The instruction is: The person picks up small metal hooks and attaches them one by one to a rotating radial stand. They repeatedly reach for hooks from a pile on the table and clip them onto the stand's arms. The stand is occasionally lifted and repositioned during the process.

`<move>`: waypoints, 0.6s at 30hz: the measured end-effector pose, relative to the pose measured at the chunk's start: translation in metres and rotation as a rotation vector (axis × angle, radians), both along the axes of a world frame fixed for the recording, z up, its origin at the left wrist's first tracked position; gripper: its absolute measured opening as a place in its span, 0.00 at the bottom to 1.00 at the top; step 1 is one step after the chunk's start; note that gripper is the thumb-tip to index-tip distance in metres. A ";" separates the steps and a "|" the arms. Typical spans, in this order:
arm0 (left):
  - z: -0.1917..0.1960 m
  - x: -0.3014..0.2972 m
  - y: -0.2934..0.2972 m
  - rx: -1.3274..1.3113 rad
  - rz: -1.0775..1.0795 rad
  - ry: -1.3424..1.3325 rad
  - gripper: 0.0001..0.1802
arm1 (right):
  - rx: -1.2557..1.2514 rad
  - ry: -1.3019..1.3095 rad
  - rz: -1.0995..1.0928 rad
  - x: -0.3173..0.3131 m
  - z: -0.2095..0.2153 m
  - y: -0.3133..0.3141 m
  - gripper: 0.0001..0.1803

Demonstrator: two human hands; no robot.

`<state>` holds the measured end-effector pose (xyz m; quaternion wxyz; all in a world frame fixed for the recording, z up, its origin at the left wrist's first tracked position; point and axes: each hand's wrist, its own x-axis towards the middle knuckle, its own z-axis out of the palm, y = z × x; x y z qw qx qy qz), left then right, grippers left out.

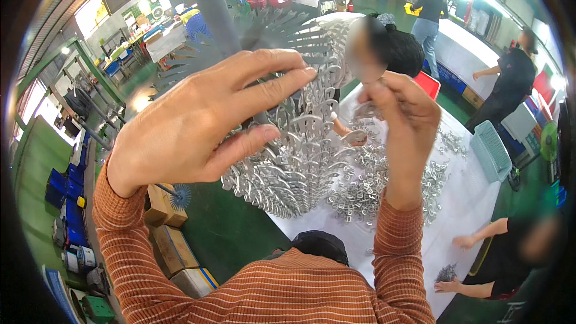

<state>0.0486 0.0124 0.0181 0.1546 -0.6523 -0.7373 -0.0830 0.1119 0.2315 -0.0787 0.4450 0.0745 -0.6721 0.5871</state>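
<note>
In front of me stands a tall rack round a grey pole (213, 12), with spiky grey discs (264, 33) near its upper part. Tiers of curved silver metal parts (288, 180) hang from it. My left hand (186, 117) reaches across the rack, fingers stretched out and thumb apart, its fingertips close against the hanging parts. To the right of the rack, my right hand (405, 114) is raised, its thumb and fingers pinched on a small silver metal part (365, 110). The fingers partly hide that piece, so its full shape does not show.
Loose silver parts (384, 186) lie heaped on a white table (354, 252) at right. One co-worker (408, 48) bends at its far side; another co-worker's hand (450, 286) rests at lower right. A teal basket (491, 151) is by the right edge; cardboard boxes (174, 249) stand at left.
</note>
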 end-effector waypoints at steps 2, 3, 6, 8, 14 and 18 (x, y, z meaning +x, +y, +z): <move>-0.001 0.002 0.003 0.022 0.046 -0.008 0.33 | -0.030 -0.013 -0.101 0.008 -0.010 0.027 0.07; -0.003 0.003 0.001 0.040 0.082 -0.012 0.33 | -0.019 0.006 -0.137 0.006 -0.019 0.047 0.07; -0.005 0.004 0.007 0.081 0.111 -0.024 0.32 | 0.199 -0.308 -0.685 0.028 -0.035 0.110 0.11; -0.003 0.006 0.011 0.162 0.113 -0.018 0.32 | 0.573 -0.620 -1.152 0.038 -0.039 0.126 0.15; -0.003 0.003 0.008 0.164 0.123 -0.023 0.31 | 0.400 -0.166 -0.407 0.009 -0.013 0.046 0.15; 0.004 0.015 0.008 0.117 0.133 -0.084 0.33 | 0.153 -0.104 0.210 -0.011 0.013 -0.009 0.10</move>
